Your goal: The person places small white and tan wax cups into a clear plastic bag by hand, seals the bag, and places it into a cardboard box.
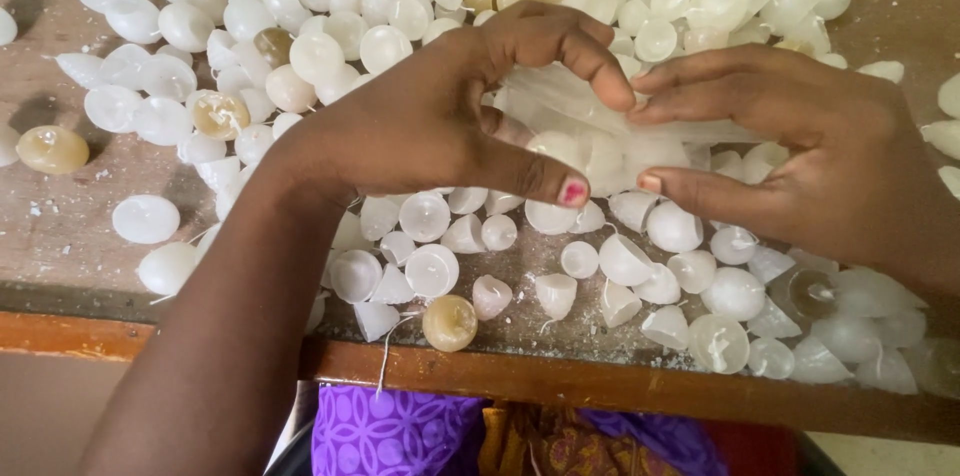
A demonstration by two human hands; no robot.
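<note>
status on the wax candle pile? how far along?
Done: nothing visibly set apart as finished. In hand: left hand and right hand together hold a clear bag with candles inside. Left: loose white candles and some yellowish ones cover the table.

Single head-worn view, looking steeply down, close above the wooden table [60, 226], near edge in frame

Scene was bright, even daylight, probably from upper right. Soft short shadows fell left of the white wax cups [146, 219] on the desk [60, 236]. Mild glare on the glossy cups. Right edge slightly soft; centre sharp.
</note>
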